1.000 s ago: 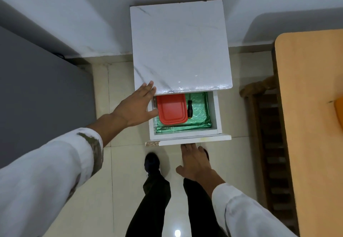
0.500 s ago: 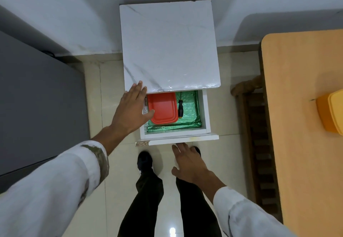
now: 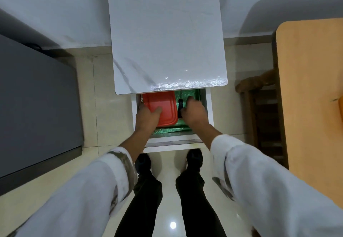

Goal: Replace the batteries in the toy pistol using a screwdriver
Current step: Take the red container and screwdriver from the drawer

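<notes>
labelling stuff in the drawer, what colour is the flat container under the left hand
Red: the container shows best in the head view, against the green drawer liner.

Mostly glossy surfaces
Upper centre, cabinet top (image 3: 167, 38): polished marble look; red lid (image 3: 164, 105): smooth plastic; screwdriver (image 3: 180, 105) handle: matt black; drawer liner (image 3: 187, 95): crinkled, shiny green.

Centre frame, an open drawer (image 3: 208, 107) holds a green liner (image 3: 187, 95). On it lie a red box (image 3: 164, 105) and, just right, a screwdriver (image 3: 180, 108).
</notes>
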